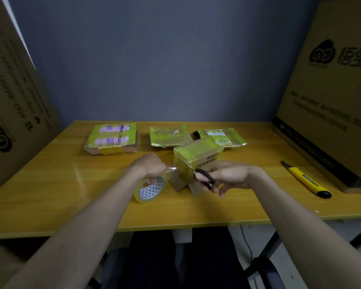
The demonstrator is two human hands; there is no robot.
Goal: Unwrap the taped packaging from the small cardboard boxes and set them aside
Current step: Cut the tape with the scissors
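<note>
A small cardboard box (198, 158) wrapped in yellowish tape stands tilted at the table's middle, its lower flaps open. My left hand (149, 166) grips a roll of clear tape (151, 188) just left of the box, and a strip of tape stretches from the roll to the box. My right hand (227, 176) holds black-handled scissors (205, 177) at the box's lower right corner. Behind lie three flat taped packages: one at the left (113, 137), one in the middle (167, 136) and one at the right (225, 136).
A yellow utility knife (305, 179) lies on the wooden table (50, 184) at the right. Large cardboard cartons stand at the left (10, 101) and at the right (329, 90). A grey wall rises behind. A dark chair (175, 263) shows below the table edge.
</note>
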